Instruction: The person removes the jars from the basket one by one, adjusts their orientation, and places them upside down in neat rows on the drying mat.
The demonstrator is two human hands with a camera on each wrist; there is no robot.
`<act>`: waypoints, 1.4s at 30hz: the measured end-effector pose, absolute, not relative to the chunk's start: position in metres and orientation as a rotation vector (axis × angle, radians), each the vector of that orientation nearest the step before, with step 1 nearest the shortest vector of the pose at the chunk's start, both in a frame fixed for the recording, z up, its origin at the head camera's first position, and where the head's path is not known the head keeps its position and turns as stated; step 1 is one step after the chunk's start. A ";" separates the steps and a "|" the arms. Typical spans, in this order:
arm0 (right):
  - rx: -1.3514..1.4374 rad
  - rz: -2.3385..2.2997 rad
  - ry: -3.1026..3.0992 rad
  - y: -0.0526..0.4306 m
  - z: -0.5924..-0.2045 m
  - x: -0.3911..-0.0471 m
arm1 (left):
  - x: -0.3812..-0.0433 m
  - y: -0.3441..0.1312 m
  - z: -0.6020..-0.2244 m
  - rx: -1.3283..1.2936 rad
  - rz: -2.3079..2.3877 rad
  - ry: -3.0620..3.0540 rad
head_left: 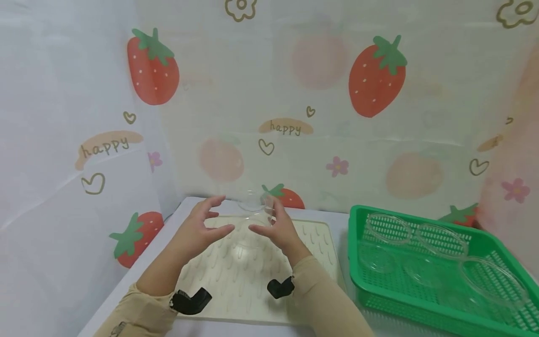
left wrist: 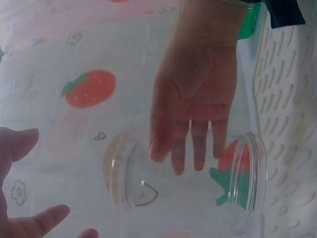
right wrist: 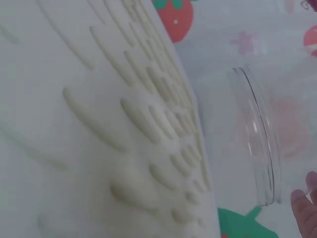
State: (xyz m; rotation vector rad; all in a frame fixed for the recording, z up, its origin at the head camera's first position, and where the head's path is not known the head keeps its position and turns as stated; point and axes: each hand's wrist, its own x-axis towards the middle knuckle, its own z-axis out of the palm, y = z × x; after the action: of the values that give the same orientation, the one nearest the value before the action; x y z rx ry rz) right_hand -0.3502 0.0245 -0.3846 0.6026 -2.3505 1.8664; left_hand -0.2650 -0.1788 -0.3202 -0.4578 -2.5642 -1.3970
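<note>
A clear round container with a ridged rim at each end shows between the two hands, over the far part of a cream ribbed mat. My left hand is on its left, fingers spread and thumb apart, with a gap to the clear wall. On the other side is my right hand, its fingertips overlapping the container's right side. In the left wrist view the right hand's fingers run nearly straight alongside the container. The right wrist view shows one end of the container near left fingertips.
A green basket stands on the right with several clear round pieces in it. Behind the table hangs a white strawberry-printed cloth, and another cloth wall bounds the left. A black wrist-camera mount sits on each forearm.
</note>
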 end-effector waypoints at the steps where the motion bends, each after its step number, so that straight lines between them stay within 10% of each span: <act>1: 0.588 1.877 -2.351 0.020 -0.386 -0.353 | -0.265 -0.179 -0.320 -0.453 -1.393 -2.566; 42: 0.293 1.781 -2.496 -0.048 -0.421 -0.389 | -0.269 -0.189 -0.335 -0.469 -1.472 -2.541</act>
State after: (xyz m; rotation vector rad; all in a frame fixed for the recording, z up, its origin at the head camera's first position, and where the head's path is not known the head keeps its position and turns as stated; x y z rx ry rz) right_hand -0.3889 -0.0477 -0.4207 0.2927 -2.4960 1.7807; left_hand -0.2691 -0.1892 -0.3350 -0.4692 -2.5406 -1.4724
